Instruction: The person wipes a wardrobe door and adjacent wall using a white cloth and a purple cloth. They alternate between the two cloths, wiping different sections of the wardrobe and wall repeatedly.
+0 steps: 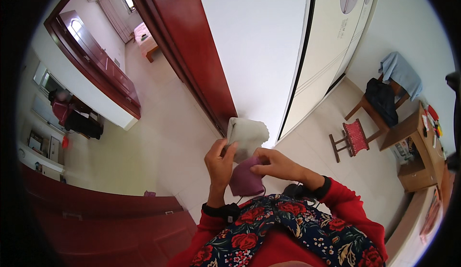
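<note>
My left hand (221, 165) is closed in a pinch on the near left edge of a pale grey-green cloth (248, 135), which hangs folded in front of me with a wavy right edge. My right hand (279, 165) comes in from the right, thumb and fingers pinching the upper edge of a purple cloth (246, 179). That purple piece droops between my wrists, just below the pale cloth. Whether the two cloths are joined is hidden. Red sleeves and a dark floral apron (269, 224) show below my hands.
A red-brown door frame (211, 70) and a white wall corner stand straight ahead. To the right are a cream wardrobe (319, 65), a small folding stool (356, 138), a draped chair (384, 96) and a wooden desk (422, 147). A red door (120, 233) fills the lower left; a person (72, 111) is farther off.
</note>
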